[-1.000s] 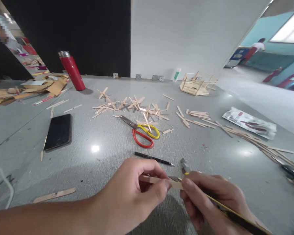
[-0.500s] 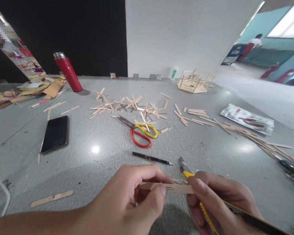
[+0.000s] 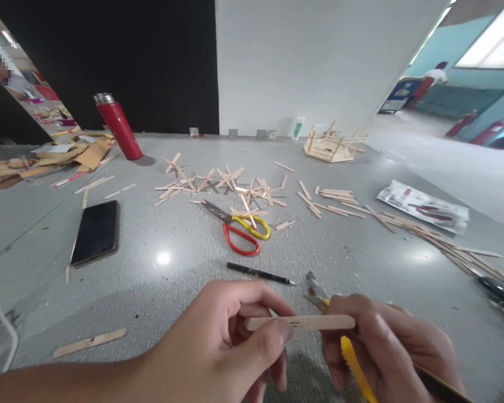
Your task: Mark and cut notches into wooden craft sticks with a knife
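- A wooden stick (image 3: 319, 322) is held level above the table (image 3: 172, 313), pinched between thumb and fingers of the left hand (image 3: 231, 341); a small dark nick is seen beside the thumb.
- A knife (image 3: 435, 382) is gripped in the curled fingers of the right hand (image 3: 390, 341), near the stick's right end.
- A yellow cutter (image 3: 355, 369) is partly hidden by that hand.
- Beyond, a black pen (image 3: 260, 273), scissors (image 3: 239, 225) and scattered sticks (image 3: 252, 193) are seen.

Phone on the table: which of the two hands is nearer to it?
Left. The left hand is right of the phone and closer to the camera; the right hand is farther right.
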{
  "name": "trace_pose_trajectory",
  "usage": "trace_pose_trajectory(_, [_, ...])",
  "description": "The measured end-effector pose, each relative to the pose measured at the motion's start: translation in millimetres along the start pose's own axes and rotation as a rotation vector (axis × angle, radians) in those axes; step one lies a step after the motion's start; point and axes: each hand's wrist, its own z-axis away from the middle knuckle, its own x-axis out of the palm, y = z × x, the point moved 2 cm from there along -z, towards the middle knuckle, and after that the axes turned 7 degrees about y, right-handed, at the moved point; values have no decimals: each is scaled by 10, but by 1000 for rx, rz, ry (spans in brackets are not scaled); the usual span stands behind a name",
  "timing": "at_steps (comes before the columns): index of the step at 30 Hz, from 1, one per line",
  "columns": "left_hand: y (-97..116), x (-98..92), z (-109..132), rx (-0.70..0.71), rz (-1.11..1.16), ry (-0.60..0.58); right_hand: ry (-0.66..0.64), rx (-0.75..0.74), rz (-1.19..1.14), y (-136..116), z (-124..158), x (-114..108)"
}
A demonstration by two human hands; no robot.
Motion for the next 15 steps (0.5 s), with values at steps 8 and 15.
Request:
trace_pose_trajectory(8, [-39,-55,-55,-47,-31,-32,353,-115,-80,47,-45,-188])
trace_pose_trajectory(15, [-287,-396,-449,-230,-385,-240,-238,-195,305,298,-75,40])
